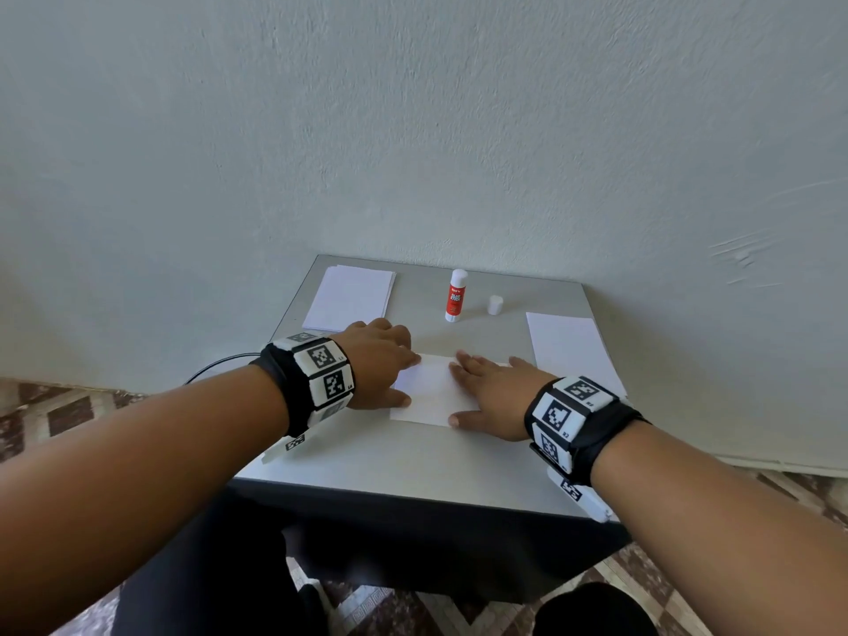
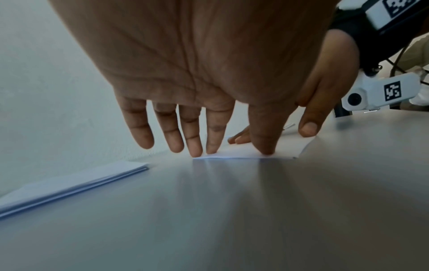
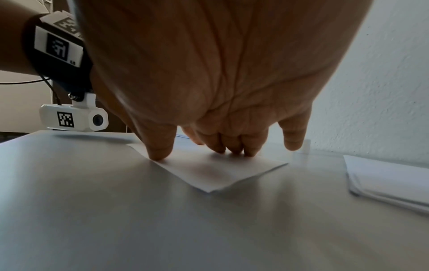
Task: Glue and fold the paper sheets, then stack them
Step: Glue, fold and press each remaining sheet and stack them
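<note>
Left hand (image 1: 376, 364) and right hand (image 1: 493, 397) press flat, fingers straight, gripping nothing, on folded sheet (image 1: 426, 397); uneven pressure could skew its glued crease.

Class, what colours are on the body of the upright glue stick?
The glue stick is red and white; the head view shows it best.

Grey table (image 1: 367, 470) against a pale textured wall (image 1: 413, 130), over a brown-and-cream patterned tile floor (image 1: 69, 415).
</note>
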